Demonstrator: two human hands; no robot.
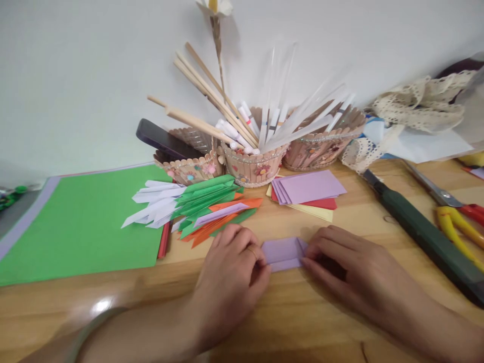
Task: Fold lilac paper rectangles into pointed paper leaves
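A small purple paper rectangle [283, 252] lies on the wooden table between my two hands, with a crease along its lower part and a folded flap at its right end. My left hand [234, 277] pinches its left end, the fingers closed and a ring on one of them. At the right end, my right hand [351, 272] has thumb and fingertips closed on the folded corner. Just beyond lie folded paper pieces in white [155, 201], green [206, 199] and orange [215, 224]. A stack of purple slips [312, 187] rests over red and yellow ones.
Large green sheets [94, 227] cover the left side. Three decorated baskets [255, 169] stand along the wall with sticks, markers, a phone [166, 141] and clear glue sticks. On the right are a dark green tool [423, 232], scissors [449, 201] and lace ribbon [419, 106].
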